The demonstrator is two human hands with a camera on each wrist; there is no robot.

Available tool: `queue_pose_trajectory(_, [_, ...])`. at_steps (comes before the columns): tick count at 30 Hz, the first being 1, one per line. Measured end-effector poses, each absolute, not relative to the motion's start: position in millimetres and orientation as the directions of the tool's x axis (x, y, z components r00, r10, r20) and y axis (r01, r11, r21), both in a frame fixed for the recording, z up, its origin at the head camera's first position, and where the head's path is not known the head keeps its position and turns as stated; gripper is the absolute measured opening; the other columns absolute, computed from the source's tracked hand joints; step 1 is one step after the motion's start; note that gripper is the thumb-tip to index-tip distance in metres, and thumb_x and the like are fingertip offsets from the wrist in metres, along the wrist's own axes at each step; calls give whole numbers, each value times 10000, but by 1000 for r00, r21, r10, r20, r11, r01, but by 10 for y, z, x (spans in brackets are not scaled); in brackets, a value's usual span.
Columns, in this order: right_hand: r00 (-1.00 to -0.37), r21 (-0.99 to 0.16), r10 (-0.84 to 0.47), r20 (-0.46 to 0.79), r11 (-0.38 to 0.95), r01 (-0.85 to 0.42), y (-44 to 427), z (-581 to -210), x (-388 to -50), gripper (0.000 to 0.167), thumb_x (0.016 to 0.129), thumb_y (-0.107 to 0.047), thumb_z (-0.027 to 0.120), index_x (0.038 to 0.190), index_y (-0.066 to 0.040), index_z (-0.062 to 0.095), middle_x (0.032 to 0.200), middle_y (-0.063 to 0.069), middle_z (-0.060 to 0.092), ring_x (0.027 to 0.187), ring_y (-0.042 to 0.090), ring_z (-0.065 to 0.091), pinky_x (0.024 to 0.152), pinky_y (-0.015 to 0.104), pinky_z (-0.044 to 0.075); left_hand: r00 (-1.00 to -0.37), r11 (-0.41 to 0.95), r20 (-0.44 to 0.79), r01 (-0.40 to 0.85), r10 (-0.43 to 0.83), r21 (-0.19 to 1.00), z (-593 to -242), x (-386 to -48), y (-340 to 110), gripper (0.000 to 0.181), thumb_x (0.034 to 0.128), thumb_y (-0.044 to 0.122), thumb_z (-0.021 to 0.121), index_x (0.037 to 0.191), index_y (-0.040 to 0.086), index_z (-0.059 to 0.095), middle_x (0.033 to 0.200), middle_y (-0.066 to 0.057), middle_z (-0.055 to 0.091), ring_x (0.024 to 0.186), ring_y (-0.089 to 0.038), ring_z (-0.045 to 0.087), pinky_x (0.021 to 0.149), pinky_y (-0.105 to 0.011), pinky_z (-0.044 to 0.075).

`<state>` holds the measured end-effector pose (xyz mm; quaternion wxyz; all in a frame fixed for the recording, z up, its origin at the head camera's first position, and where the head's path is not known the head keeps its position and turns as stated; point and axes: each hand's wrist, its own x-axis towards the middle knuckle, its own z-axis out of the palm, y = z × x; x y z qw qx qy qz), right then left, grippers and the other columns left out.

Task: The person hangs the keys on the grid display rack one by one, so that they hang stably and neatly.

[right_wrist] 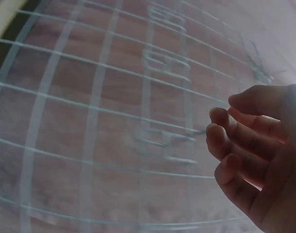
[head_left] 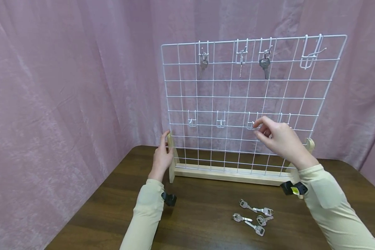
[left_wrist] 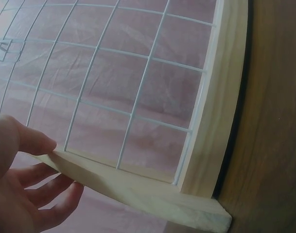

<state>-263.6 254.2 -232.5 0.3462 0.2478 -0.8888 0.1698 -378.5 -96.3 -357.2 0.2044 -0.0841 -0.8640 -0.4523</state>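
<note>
My left hand point(head_left: 162, 158) grips the left upright of a wooden stand point(head_left: 171, 173), thumb on one side and fingers on the other, as the left wrist view shows. A white wire grid panel point(head_left: 231, 80) stands in it. My right hand point(head_left: 279, 137) is raised before the grid's lower right part, its fingers loosely curled and no object visible in them. Its fingertips appear close to a white hook point(head_left: 250, 127); contact cannot be told. From upper hooks hang a left key point(head_left: 203, 63), a middle key point(head_left: 241, 64) seen edge-on, and a right key point(head_left: 264, 63).
Several loose keys point(head_left: 258, 230) lie in a cluster on the brown wooden table point(head_left: 200, 222), in front of the stand. A bare hook point(head_left: 307, 62) is at the grid's upper right, and more hooks point(head_left: 220, 123) line a lower row. A pink curtain point(head_left: 81, 86) hangs behind.
</note>
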Motion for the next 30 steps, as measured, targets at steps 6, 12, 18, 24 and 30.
queue_pose_trajectory(6, [-715,-179,-344,609,818,-546,2545,-2752,-2566,103,885,-55,646,979,-95,628,709,-42,654,621,22,543,544,220,443,-897,579,440,337,-42,742,-3580,-3793,-953,678,947,79,523,1489,383,252,1239,-219,620,1098,-383,629,816,-516,544])
queue_pose_trajectory(12, [-779,-234,-351,520,818,-525,2571,-3066,-2491,86,892,-79,651,935,-149,625,697,-113,606,617,-36,479,556,206,415,-897,580,440,336,-42,742,-3603,-3785,-949,690,947,83,528,1486,409,245,1226,-220,635,1064,-373,650,824,-515,547])
queue_pose_trajectory(18, [-804,-244,-402,438,807,-537,2541,-3322,-2510,75,882,-85,648,892,-156,627,682,-144,572,616,-48,455,560,194,400,-897,575,440,336,-47,746,-3620,-3789,-961,694,952,107,537,1493,423,236,1226,-215,638,1019,-371,664,800,-509,555])
queue_pose_trajectory(24, [-716,-305,-668,201,652,-694,2460,-3548,-2585,67,888,-104,647,899,-166,626,774,-141,608,696,-67,514,617,192,471,-895,590,444,330,-54,737,-3618,-3780,-973,707,956,135,541,1501,444,214,1201,-198,658,951,-366,679,755,-487,551])
queue_pose_trajectory(30, [-618,-410,-786,21,557,-723,2413,-3721,-2592,104,860,-119,671,953,-135,627,820,-100,619,732,-73,503,641,180,467,-899,605,435,319,-51,730,-3620,-3766,-959,704,956,143,542,1501,437,209,1205,-212,656,964,-382,677,763,-508,547])
